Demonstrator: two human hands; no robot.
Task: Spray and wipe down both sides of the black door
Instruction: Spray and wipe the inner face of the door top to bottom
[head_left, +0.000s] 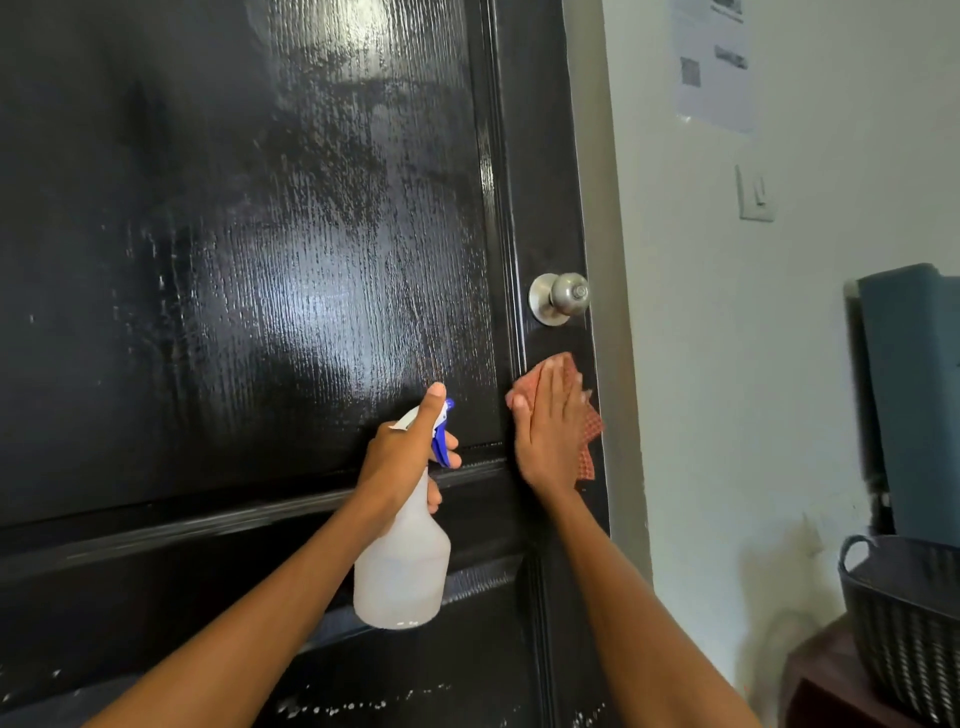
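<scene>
The glossy black door (260, 260) fills the left and middle of the view, its upper panel wet and streaked. My left hand (402, 452) grips a translucent white spray bottle (402, 571) by its neck, thumb up along the blue and white trigger head, close to the panel. My right hand (550, 426) lies flat with straight fingers, pressing a reddish checked cloth (589, 436) against the door's right stile, just below the silver round knob (561, 297).
A pale wall (727, 364) stands right of the door with a light switch (756, 195) and a taped paper notice (714, 62). At the right edge a dark woven basket (904, 623) sits on a brown stand, a blue-grey object behind it.
</scene>
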